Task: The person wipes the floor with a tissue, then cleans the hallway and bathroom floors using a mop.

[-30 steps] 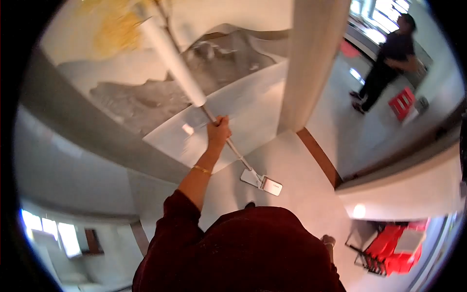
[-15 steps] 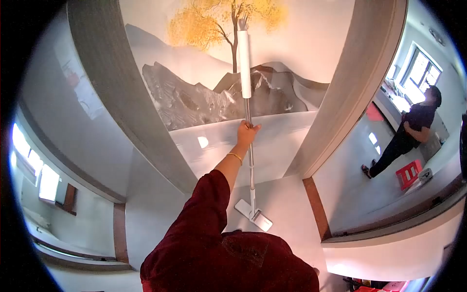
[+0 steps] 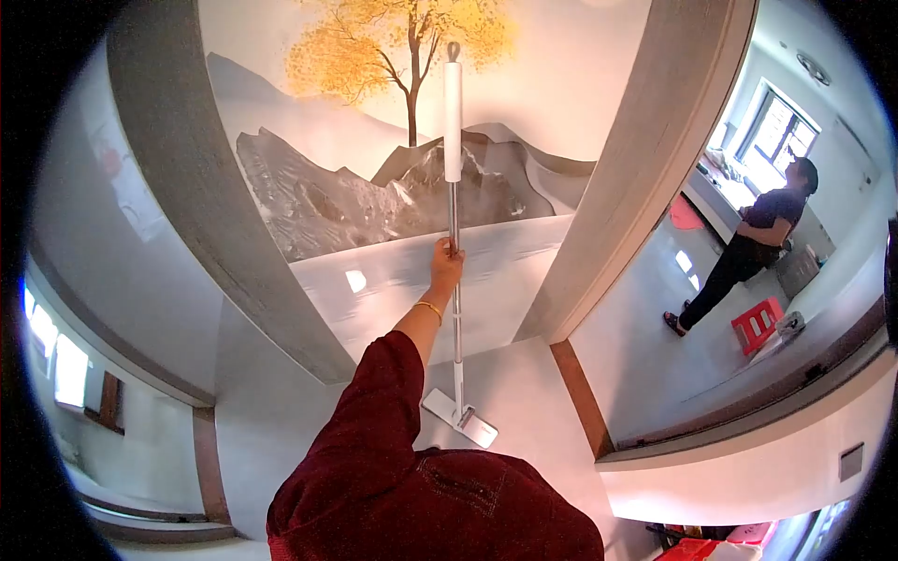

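Observation:
My left hand is wrapped round the thin metal pole of a flat mop, just below its thick white upper grip. The mop stands nearly upright in front of me. Its white rectangular head lies flat on the grey floor, close to my dark red shirt. A yellow bracelet circles my left wrist. My right hand is out of the picture.
Ahead is a wall mural with a yellow tree and grey mountains, framed by grey panels. Through the right doorway, a person in dark clothes stands near a red stool. Red items sit at the lower right.
The view has turned and levelled, so the mop and mural, tilted before, now look upright. My left hand keeps its hold on the pole. My right hand, partly visible a second ago, has gone from view.

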Action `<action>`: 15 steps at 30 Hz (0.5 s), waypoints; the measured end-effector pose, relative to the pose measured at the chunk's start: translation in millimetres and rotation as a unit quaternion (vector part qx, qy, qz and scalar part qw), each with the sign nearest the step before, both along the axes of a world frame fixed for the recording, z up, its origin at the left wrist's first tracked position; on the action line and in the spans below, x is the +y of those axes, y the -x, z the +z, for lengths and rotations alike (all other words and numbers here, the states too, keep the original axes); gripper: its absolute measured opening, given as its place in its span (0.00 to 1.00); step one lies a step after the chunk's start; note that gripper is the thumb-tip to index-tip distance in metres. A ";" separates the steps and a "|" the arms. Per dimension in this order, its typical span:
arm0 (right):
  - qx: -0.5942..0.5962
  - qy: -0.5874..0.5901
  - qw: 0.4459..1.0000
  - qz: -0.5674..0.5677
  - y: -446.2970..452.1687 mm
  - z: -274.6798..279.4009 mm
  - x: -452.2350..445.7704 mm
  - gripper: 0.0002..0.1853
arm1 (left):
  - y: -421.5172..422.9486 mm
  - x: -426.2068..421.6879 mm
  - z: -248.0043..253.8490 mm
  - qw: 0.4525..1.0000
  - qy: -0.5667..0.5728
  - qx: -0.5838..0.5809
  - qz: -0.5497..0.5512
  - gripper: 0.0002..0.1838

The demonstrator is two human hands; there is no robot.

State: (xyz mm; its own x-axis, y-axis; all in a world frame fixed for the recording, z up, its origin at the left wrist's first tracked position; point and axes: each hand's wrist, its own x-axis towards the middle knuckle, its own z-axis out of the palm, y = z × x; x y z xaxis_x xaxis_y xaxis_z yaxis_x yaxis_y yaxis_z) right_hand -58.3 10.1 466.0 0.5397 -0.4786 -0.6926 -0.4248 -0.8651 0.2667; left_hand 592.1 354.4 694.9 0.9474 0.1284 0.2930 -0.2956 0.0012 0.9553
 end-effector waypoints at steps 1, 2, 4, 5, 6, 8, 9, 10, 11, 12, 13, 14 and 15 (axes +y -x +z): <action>-0.002 0.000 1.000 0.005 -0.8 -0.3 -0.8 0.15 | 7.5 2.9 2.7 0.998 -0.051 0.014 0.033 0.28; -0.005 0.000 1.000 0.011 -0.9 -0.3 -1.6 0.15 | 15.0 6.1 5.0 0.992 -0.101 0.028 0.066 0.31; -0.011 -0.002 1.000 0.022 -5.3 6.0 -0.1 0.14 | 25.6 15.9 -1.3 0.981 -0.158 0.052 0.100 0.37; -0.013 0.000 0.999 0.032 -7.8 7.8 -0.3 0.14 | 32.5 25.1 -10.4 0.979 -0.164 0.065 0.103 0.40; -0.014 0.002 0.999 0.043 -10.0 10.5 -1.9 0.14 | 42.1 39.0 -23.7 0.976 -0.169 0.082 0.109 0.43; -0.015 0.004 0.997 0.077 -13.8 12.8 -9.5 0.13 | 76.0 78.9 -59.2 0.959 -0.210 0.141 0.129 0.46; -0.016 0.004 0.995 0.098 -18.1 14.1 -14.0 0.13 | 96.3 102.3 -78.5 0.943 -0.245 0.178 0.139 0.46; -0.015 0.005 0.993 0.119 -23.4 15.4 -18.8 0.13 | 122.0 127.5 -99.5 0.924 -0.278 0.218 0.149 0.47; -0.015 0.001 0.990 0.140 -30.8 16.2 -22.3 0.13 | 158.9 155.1 -113.6 0.921 -0.255 0.243 0.165 0.45; -0.015 -0.001 0.987 0.159 -38.9 18.5 -23.4 0.12 | 183.8 197.9 -169.8 0.897 -0.324 0.239 0.180 0.44; -0.012 -0.001 0.984 0.180 -48.0 19.3 -23.9 0.12 | 227.9 236.6 -190.8 0.885 -0.316 0.292 0.180 0.44; -0.009 -0.002 0.980 0.200 -58.4 20.7 -22.9 0.12 | 273.5 278.2 -232.6 0.844 -0.379 0.330 0.187 0.44; -0.007 -0.001 0.976 0.219 -69.9 24.5 -20.2 0.12 | 321.1 322.7 -271.5 0.814 -0.338 0.414 0.228 0.44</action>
State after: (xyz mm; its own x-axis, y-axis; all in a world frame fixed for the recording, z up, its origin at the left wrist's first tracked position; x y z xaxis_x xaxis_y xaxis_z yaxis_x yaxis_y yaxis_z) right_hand 11.6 -10.1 490.5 0.7020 -0.1975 -0.6842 -0.0176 -0.9653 0.2606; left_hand 271.0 677.1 423.4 0.7550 0.5970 -0.2712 0.6273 -0.5372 0.5638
